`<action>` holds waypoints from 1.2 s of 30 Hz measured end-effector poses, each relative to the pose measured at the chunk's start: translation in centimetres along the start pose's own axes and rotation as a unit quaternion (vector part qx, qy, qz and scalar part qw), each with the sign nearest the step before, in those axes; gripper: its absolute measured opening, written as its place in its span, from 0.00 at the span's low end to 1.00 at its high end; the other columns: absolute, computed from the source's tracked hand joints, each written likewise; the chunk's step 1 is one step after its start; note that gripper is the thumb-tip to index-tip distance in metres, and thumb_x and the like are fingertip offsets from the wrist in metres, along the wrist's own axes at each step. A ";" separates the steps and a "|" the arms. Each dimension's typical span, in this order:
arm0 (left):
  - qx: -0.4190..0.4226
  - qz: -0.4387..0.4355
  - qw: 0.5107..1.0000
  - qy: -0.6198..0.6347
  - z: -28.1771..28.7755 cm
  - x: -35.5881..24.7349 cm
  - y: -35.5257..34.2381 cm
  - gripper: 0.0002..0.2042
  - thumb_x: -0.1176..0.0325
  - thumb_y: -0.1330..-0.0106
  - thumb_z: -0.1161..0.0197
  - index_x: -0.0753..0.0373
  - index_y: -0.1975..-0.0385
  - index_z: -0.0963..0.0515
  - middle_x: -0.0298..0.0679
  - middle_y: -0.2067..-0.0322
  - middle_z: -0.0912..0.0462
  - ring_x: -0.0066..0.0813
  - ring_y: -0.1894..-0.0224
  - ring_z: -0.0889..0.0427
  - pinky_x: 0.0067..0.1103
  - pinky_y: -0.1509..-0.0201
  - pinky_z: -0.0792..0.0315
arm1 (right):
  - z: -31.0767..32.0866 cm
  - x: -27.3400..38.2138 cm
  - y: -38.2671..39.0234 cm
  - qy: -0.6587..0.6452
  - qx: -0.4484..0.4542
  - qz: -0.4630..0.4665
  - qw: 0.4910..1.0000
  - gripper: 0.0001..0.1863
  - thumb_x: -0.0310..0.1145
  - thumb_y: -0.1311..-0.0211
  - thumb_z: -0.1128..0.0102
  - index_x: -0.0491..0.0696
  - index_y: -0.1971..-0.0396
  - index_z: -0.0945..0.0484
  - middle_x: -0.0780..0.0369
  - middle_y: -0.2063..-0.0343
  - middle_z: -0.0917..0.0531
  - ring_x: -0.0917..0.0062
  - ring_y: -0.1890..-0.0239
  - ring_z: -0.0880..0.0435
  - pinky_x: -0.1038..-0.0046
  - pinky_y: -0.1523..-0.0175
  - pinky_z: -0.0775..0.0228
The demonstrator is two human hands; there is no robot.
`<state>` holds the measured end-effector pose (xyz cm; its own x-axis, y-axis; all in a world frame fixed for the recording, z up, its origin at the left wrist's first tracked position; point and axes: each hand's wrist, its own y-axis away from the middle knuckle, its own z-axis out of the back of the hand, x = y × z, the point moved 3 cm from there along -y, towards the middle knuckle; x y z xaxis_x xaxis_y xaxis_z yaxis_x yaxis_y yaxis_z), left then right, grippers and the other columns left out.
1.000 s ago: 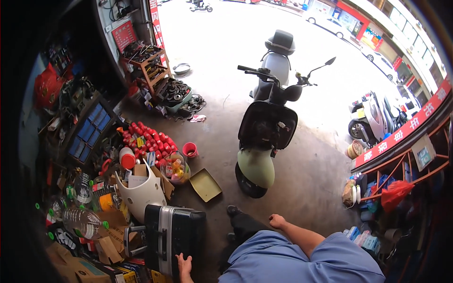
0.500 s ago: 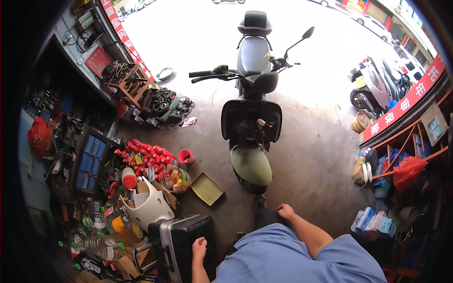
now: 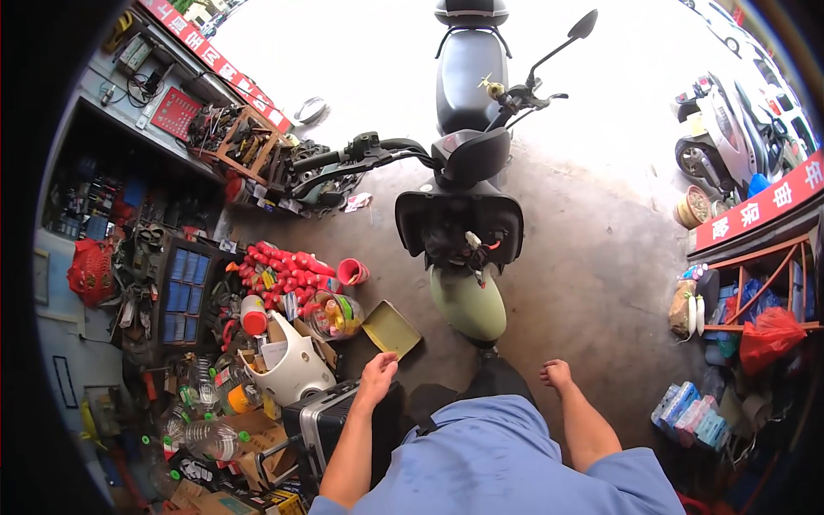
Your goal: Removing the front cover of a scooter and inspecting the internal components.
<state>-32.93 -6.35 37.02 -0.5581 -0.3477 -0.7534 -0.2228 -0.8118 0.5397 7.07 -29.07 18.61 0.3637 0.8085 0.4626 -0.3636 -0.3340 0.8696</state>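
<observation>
My left hand [image 3: 378, 378] hangs in the air beside a black hard case with silver trim [image 3: 330, 421], near a yellowish tray [image 3: 391, 327]. Its fingers are loosely bent and apart, and nothing shows in them. On the other side of my body, my right hand [image 3: 556, 375] is curled in a loose fist over the floor, with nothing visible in it. In front of me stands an electric scooter with its front panel off; its pale green front fender [image 3: 469, 305] points toward me. Loose wiring [image 3: 481, 249] shows at its dark front body. Neither hand touches the scooter.
At left lie a white scooter panel [image 3: 293, 365], red bottles [image 3: 283, 273], a pink cup [image 3: 352, 272] and clear plastic bottles [image 3: 212, 439]. Tissue packs [image 3: 689, 415], a red bag [image 3: 772, 339] and a metal rack [image 3: 747, 292] stand right. Another scooter [image 3: 725, 133] is parked outside.
The scooter appears larger and closer in view. My left hand has risen and swung forward past the case. My right hand has moved out to the right, away from my body.
</observation>
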 end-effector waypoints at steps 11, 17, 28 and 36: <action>0.028 -0.033 0.991 0.126 0.7 -5.3 -6.3 0.13 0.71 0.34 0.49 0.69 0.53 0.28 0.41 0.57 0.20 0.25 0.55 0.21 0.18 0.56 0.29 | -2.4 0.3 2.3 -0.009 0.000 -0.012 1.000 0.17 0.25 0.44 0.57 0.38 0.54 0.29 0.53 0.67 0.19 0.72 0.74 0.18 0.74 0.74 0.25; 0.060 -0.096 0.980 0.166 3.4 -8.8 -10.6 0.12 0.73 0.34 0.49 0.69 0.54 0.28 0.40 0.58 0.20 0.26 0.56 0.20 0.18 0.57 0.28 | -4.6 -0.3 4.1 -0.070 -0.051 -0.025 0.996 0.18 0.23 0.45 0.56 0.38 0.53 0.29 0.53 0.68 0.19 0.71 0.74 0.18 0.74 0.74 0.25; 0.070 -0.218 0.947 0.224 6.9 -18.8 -17.1 0.10 0.74 0.34 0.50 0.66 0.56 0.27 0.37 0.62 0.19 0.22 0.61 0.20 0.16 0.61 0.29 | -12.8 5.7 9.4 -0.106 -0.059 0.049 0.991 0.15 0.26 0.41 0.54 0.41 0.54 0.28 0.55 0.66 0.19 0.74 0.71 0.19 0.75 0.70 0.25; 0.072 -0.272 0.934 0.220 4.2 -26.2 -17.7 0.12 0.73 0.33 0.50 0.64 0.52 0.29 0.37 0.59 0.20 0.23 0.59 0.21 0.17 0.60 0.30 | -10.9 0.3 11.0 -0.167 -0.104 -0.008 0.980 0.14 0.25 0.42 0.55 0.39 0.56 0.28 0.54 0.67 0.18 0.75 0.73 0.19 0.76 0.72 0.26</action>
<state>-17.72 19.13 48.77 0.0442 -0.0882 -0.9951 -0.5013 -0.8636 0.0543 -6.12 -27.20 26.42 0.6181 0.5979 0.5103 -0.5103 -0.1887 0.8391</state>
